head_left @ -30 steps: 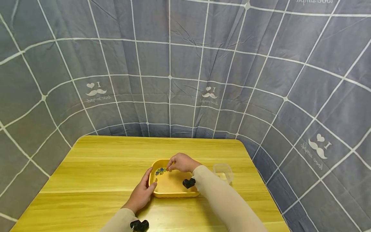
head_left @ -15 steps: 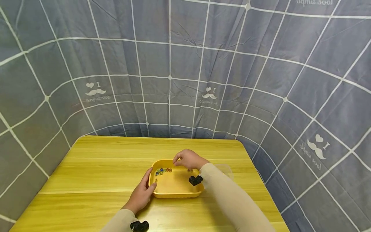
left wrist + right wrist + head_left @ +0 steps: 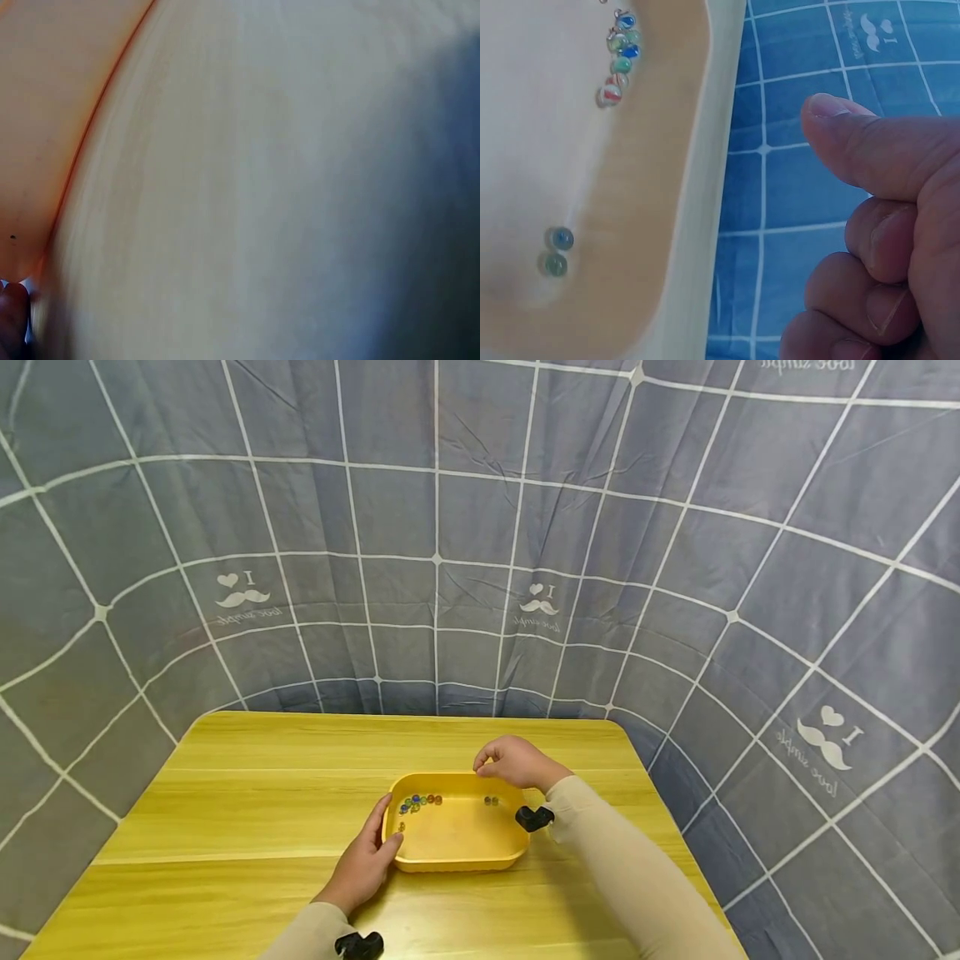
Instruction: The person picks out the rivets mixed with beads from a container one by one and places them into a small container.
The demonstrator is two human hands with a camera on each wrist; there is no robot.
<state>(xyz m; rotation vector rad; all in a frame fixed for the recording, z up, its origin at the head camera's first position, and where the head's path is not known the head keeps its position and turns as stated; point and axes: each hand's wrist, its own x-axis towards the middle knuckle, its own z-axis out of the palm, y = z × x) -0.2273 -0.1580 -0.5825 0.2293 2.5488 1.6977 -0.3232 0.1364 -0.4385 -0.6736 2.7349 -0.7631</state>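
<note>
A yellow plastic tray (image 3: 457,843) rests on the table, with several glass marbles (image 3: 416,802) gathered along its far left side. Two more marbles (image 3: 491,801) lie together near its far right corner. My left hand (image 3: 362,864) grips the tray's left wall, thumb over the rim. In the left wrist view only a fingertip (image 3: 13,315) shows beside the tray. My right hand (image 3: 522,764) is raised over the far right rim with curled fingers. Up close in the right wrist view, the thumb (image 3: 870,146) lies over the index finger and no marble is visible in them.
The wood-patterned yellow table (image 3: 285,802) extends around the tray. A grey checked curtain (image 3: 480,585) hangs behind and to both sides. My right sleeve (image 3: 622,860) covers the tabletop right of the tray.
My right hand has risen from the left group of marbles and moved right, uncovering the two marbles at the right. The arm now hides the clear container. My left hand stays on the tray.
</note>
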